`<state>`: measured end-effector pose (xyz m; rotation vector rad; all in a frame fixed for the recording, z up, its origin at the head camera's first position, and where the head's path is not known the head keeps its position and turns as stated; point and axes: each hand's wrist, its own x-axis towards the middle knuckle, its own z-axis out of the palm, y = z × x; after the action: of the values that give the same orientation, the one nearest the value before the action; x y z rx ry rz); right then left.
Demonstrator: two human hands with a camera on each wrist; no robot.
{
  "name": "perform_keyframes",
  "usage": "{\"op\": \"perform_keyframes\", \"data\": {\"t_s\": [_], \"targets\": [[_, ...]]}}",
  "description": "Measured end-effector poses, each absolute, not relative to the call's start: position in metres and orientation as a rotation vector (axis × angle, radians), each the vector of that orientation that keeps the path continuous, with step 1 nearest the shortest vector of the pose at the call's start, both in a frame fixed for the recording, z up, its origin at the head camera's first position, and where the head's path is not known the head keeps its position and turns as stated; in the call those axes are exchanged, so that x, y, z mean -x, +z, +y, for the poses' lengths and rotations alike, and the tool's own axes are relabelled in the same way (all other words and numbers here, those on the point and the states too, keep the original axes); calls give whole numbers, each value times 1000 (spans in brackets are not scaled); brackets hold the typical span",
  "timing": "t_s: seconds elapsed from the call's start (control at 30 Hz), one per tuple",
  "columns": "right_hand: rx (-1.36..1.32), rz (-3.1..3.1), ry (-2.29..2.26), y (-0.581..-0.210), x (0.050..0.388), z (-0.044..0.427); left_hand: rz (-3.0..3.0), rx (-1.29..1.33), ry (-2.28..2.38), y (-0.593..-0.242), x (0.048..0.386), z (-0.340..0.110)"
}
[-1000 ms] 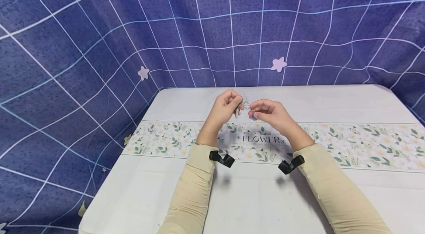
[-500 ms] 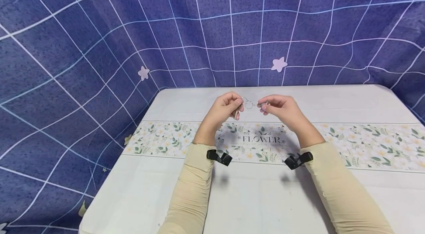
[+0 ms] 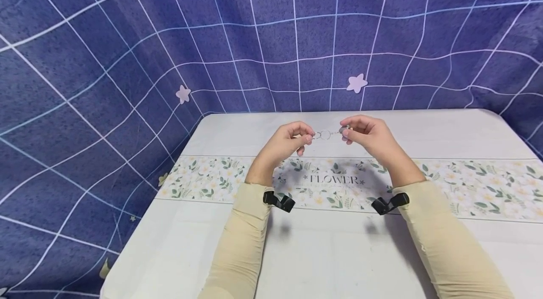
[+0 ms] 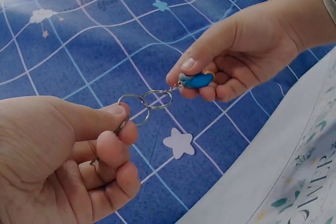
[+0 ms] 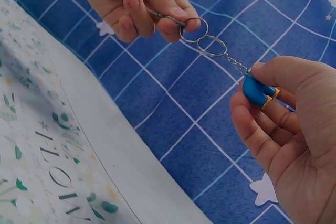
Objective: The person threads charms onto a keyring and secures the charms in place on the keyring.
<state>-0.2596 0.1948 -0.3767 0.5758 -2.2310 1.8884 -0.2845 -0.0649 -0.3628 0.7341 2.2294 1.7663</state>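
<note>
Above the table, my left hand (image 3: 292, 138) pinches a metal key (image 5: 164, 15) beside its ring; most of the key is hidden by the fingers. That key ring (image 4: 122, 98) is linked through a second ring (image 4: 158, 107), which ends in a short chain (image 5: 235, 63). A small blue charm with yellow-orange edges (image 5: 255, 91) hangs on the chain. My right hand (image 3: 368, 135) holds this charm between thumb and fingers. Rings and chain stretch in a nearly straight line between both hands, as the right wrist view shows.
Beneath the hands lies a white table cover (image 3: 331, 252) with a floral band (image 3: 229, 178) reading "FLOWER". A blue grid-patterned curtain (image 3: 271, 39) with star shapes stands behind and to the left of the table.
My right hand has moved right and slightly up with the charm, widening the gap between the hands. The rings have drawn out into a line. The left hand has turned slightly.
</note>
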Motion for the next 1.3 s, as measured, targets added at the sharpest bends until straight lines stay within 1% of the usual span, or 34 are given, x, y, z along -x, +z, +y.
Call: {"op": "perform_keyframes", "data": {"t_s": [0.23,0.43,0.57,0.83,1.07,1.3], "targets": [[-544,-2355,1810,-374,259,201,2367,-726,1648,-365,291,-65],[-477,-2489,1762,-380,263,206,2532,-716,1578,-376,299,-63],[-412,-2545,1768,-390,268,208,2590,-729,1527,-387,304,-61],[-307,-2588,1820,-416,274,209,2662,-661,1436,-409,307,-58],[-260,-2611,1833,-436,277,211,2700,-608,1361,-430,309,-55],[-236,-2680,1782,-448,279,211,2730,-596,1337,-450,310,-55]]}}
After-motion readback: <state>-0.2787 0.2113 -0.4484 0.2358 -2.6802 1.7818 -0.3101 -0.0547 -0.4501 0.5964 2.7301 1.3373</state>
